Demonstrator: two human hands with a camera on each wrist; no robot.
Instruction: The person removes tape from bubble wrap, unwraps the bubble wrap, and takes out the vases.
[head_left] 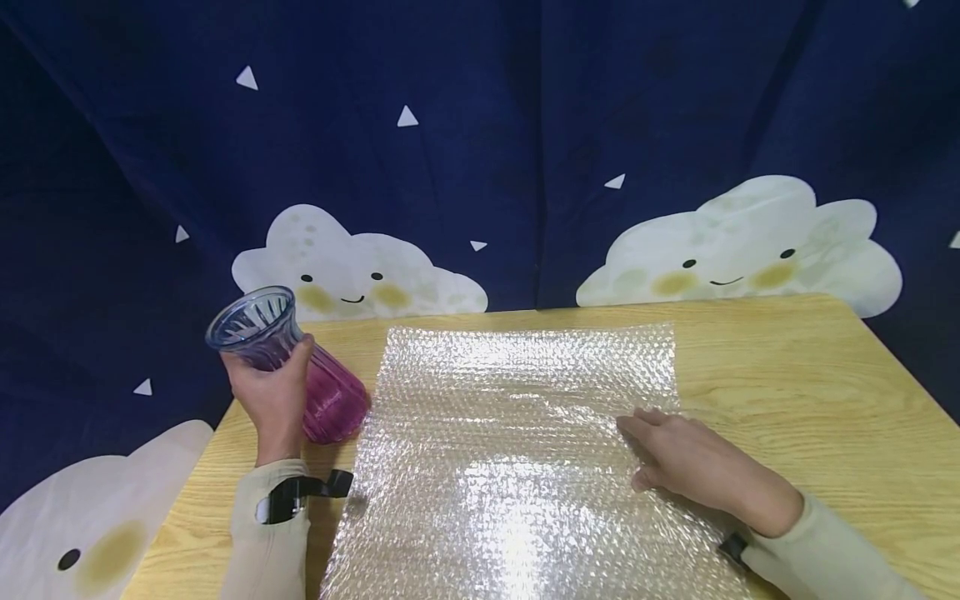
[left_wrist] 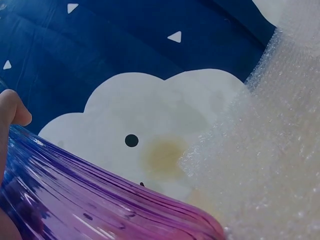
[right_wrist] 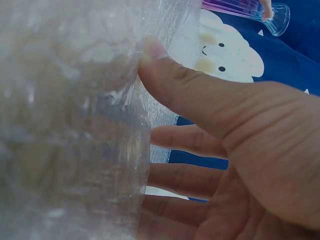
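Observation:
A ribbed glass vase (head_left: pixel 333 400), blue at its flared mouth and pink-purple toward the base, leans with its mouth to the upper left. My left hand (head_left: pixel 273 396) grips it just below the rim, thumb on the near side. Whether its base touches the table cannot be told. In the left wrist view the vase (left_wrist: pixel 100 185) crosses the lower left. A sheet of clear bubble wrap (head_left: pixel 517 433) lies spread over the table. My right hand (head_left: pixel 693 458) rests at its right edge with fingers extended. The right wrist view shows the thumb touching the wrap (right_wrist: pixel 75 125), which hides the fingertips.
The light wooden table (head_left: pixel 795 375) extends right of the wrap, with a narrower strip on the left. Behind it hangs a dark blue curtain (head_left: pixel 487 150) printed with white clouds and triangles. Black straps (head_left: pixel 292 496) circle the sleeves at the wrists.

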